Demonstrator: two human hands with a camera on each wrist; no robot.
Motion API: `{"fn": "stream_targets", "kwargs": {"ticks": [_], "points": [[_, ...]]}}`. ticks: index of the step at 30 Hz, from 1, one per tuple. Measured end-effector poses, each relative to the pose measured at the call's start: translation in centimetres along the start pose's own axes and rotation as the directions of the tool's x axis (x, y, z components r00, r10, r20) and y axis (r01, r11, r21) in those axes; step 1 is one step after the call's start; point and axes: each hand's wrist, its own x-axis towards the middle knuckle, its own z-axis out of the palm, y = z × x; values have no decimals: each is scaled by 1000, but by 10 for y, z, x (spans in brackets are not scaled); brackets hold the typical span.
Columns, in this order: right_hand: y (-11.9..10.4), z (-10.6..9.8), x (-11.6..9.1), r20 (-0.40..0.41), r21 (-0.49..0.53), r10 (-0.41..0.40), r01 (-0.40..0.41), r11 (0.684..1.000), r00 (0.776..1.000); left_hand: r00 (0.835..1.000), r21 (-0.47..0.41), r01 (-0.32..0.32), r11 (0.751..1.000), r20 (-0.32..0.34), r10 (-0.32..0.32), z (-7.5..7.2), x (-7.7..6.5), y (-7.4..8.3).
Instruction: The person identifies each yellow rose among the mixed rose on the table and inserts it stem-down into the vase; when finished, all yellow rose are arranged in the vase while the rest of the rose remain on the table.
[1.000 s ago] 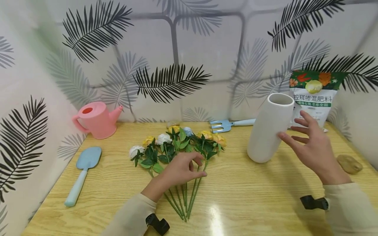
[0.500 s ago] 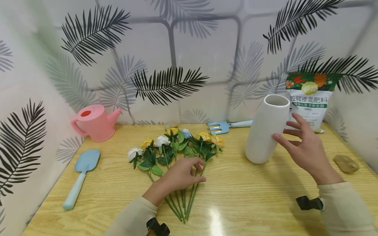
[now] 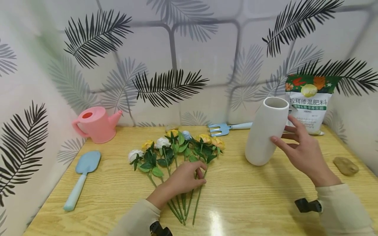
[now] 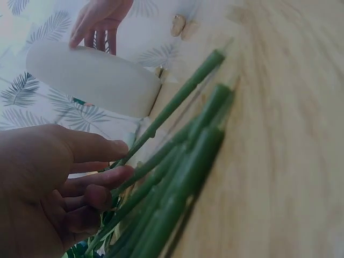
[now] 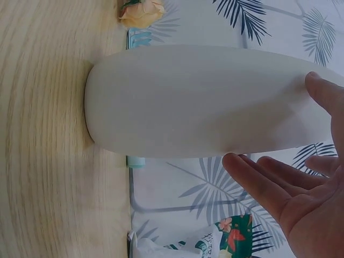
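Head view: leaf-printed walls [image 3: 205,52] border the wood-grained table [image 3: 245,200] bearing flowers [image 3: 168,153].

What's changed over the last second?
The left hand now has one flower stem in its grip, and that stem's lower end has swung right, apart from the other stems. The right hand stays at the white vase; vase, watering can and shovel look unmoved.

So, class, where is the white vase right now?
In the head view, the white vase stands on the right part of the table, beside the right hand, in front and to the left of the green-and-white bag.
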Motion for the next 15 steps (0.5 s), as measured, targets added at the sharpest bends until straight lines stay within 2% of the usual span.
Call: {"fn": "stream_targets", "kwargs": {"ticks": [4,9,15], "points": [[-1,0,0,9,6,9,-9,1000,1000,999,-68,28,997,-26,-30,3,1,2],[-2,1,0,19,2,16,-16,1000,1000,996,-190,74,979,-32,-81,6,3,3],[-3,0,0,30,-2,19,-19,1000,999,996,-252,70,965,-29,-80,6,3,5]]}}
